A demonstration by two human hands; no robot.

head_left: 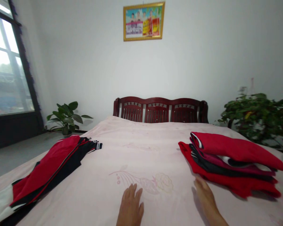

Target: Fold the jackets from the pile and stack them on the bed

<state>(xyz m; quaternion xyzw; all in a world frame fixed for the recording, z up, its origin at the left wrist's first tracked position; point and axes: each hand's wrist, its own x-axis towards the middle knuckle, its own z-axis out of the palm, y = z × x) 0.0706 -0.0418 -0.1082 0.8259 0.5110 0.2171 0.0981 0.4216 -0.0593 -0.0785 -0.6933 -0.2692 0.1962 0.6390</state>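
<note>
My left hand (131,204) lies palm down over the pink flowered sheet (96,194), its fingers stretched out and nothing held. To the right, my right hand (205,197) is turned on edge with fingers extended and holds nothing. It is just in front of a stack of folded clothes (226,175), red, dark and maroon, with a red garment (235,147) on top. At the left side of the bed, a red, black and white jacket or tracksuit piece (52,169) lies lengthwise, away from both hands.
A dark red wooden bench back (157,110) stands at the far edge of the bed. Leafy plants stand at the left (68,117) and right (259,116). A gold-framed picture (143,21) hangs on the wall; a window (9,69) is at the left.
</note>
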